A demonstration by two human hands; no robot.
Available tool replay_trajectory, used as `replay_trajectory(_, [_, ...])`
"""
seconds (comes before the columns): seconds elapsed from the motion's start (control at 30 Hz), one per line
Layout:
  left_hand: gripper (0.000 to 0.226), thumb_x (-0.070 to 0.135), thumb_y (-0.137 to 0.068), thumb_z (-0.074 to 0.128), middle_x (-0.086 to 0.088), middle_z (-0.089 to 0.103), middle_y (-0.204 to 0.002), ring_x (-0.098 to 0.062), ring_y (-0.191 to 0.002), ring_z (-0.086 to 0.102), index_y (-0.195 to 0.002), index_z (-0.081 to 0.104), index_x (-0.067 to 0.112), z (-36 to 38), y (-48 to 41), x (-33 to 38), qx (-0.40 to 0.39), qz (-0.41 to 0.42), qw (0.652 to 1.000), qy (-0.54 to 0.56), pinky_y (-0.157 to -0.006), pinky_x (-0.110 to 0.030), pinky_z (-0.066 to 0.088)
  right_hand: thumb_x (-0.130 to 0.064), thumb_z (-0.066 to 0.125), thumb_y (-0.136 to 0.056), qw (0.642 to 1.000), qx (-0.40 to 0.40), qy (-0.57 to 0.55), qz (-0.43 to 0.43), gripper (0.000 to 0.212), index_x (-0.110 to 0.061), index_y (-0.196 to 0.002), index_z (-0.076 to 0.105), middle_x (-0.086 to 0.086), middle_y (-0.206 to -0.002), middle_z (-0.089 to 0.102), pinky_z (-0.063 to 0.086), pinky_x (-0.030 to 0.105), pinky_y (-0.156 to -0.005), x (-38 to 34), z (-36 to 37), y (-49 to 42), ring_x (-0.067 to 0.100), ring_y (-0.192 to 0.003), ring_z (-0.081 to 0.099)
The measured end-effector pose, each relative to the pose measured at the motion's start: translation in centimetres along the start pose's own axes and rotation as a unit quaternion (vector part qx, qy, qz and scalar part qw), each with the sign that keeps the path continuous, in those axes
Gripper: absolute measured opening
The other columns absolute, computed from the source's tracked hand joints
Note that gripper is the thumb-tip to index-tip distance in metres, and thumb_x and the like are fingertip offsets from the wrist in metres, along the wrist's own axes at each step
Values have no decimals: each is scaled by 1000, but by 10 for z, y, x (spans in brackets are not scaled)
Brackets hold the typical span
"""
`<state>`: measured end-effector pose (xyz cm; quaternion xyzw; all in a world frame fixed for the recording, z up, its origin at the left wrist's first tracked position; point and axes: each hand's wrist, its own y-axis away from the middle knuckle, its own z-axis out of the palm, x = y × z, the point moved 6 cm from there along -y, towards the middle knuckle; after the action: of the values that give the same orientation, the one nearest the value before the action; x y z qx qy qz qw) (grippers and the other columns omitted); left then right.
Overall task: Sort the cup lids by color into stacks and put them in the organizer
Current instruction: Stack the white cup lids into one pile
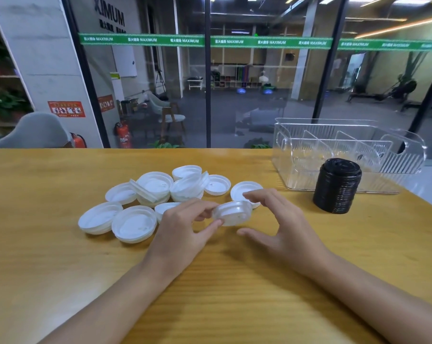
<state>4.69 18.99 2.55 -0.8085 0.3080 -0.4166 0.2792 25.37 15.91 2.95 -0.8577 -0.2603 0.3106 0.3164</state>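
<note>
Left hand (182, 229): thumb and fingertips pinch one white lid (232, 213), held tilted just above the table (61, 256). Right hand (282, 224): fingers spread and loose, arched beside the lid's right edge; contact cannot be told. Loose white lids (150, 194) lie clustered behind the left hand. Black lid stack (337, 186) stands upright just in front of the clear organizer (408, 155).

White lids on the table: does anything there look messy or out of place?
Yes. The white lids lie in a loose heap, a few tipped on edge against others, not stacked. The black stack stands neatly but outside the clear organizer, which looks empty.
</note>
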Motion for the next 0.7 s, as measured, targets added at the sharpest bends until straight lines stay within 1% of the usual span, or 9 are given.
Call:
replay_trajectory(0.07, [30, 15, -82, 90, 15, 74, -90, -5, -84, 73, -109, 78, 24, 0, 0, -1, 5, -32, 999, 21, -79, -22, 61, -31, 90, -82, 1000, 8, 20, -16, 62, -14, -134, 62, -7, -133, 60, 40, 13, -106, -4, 0, 1, 1, -125, 57])
replay_trajectory(0.13, [32, 18, -81, 91, 14, 73, -87, -6, -80, 74, -110, 78, 24, -1, 2, -3, 9, -74, 996, 42, -75, -20, 62, -28, 92, -81, 999, 8, 32, -27, 65, -12, -136, 62, -3, -136, 59, 42, 15, -108, -6, 2, 1, 8, -128, 58])
replay_trajectory(0.27, [29, 17, -80, 92, 10, 73, -85, -8, -73, 76, -103, 76, 21, 3, 5, 3, 0, -136, 986, 97, -67, -23, 63, -33, 93, -79, 999, 0, 26, -26, 68, -14, -138, 63, -3, -140, 58, 47, 25, -109, -8, 6, 1, 14, -131, 59])
replay_trajectory(0.37, [31, 21, -80, 92, 10, 75, -84, -7, -72, 77, -101, 71, 27, 9, 9, 4, -26, -188, 972, 137, -68, -17, 58, -34, 94, -79, 1000, 7, 13, -20, 68, -13, -136, 64, -3, -138, 60, 49, 29, -107, -10, 8, -2, 16, -130, 60])
replay_trajectory(0.43, [35, 26, -80, 92, 10, 75, -87, -7, -74, 77, -107, 70, 31, 11, 10, 4, -46, -208, 965, 152, -70, -17, 57, -30, 93, -79, 1000, 3, 4, -18, 67, -12, -136, 64, -3, -137, 60, 48, 29, -108, -10, 9, -2, 15, -131, 59])
replay_trajectory(0.53, [39, 32, -85, 87, 12, 75, -95, -6, -84, 76, -120, 70, 31, 10, 10, 4, -53, -213, 960, 173, -71, -18, 58, -29, 87, -79, 999, -51, -17, -4, 72, -16, -144, 57, -7, -143, 59, 45, 29, -112, -6, 11, 0, 8, -137, 54])
replay_trajectory(0.6, [34, 37, -88, 83, 16, 75, -99, -7, -90, 73, -120, 73, 33, 8, 8, 1, -49, -211, 963, 160, -74, -22, 59, -23, 87, -78, 994, -106, -38, 11, 80, -20, -149, 51, -10, -147, 57, 44, 29, -113, -5, 14, 3, 7, -139, 53])
replay_trajectory(0.63, [30, 36, -89, 82, 17, 76, -99, -9, -89, 72, -118, 75, 34, 8, 8, -1, -51, -213, 963, 155, -74, -25, 60, -19, 87, -78, 991, -125, -48, 13, 83, -20, -151, 49, -11, -149, 56, 44, 28, -114, -6, 17, 4, 7, -140, 52])
replay_trajectory(0.7, [26, 30, -90, 82, 11, 78, -94, -13, -78, 73, -115, 77, 33, 10, 9, -6, -60, -229, 959, 153, -74, -29, 62, -15, 87, -78, 989, -136, -63, 11, 84, -17, -152, 46, -10, -151, 54, 42, 27, -116, -8, 20, 5, 7, -142, 51])
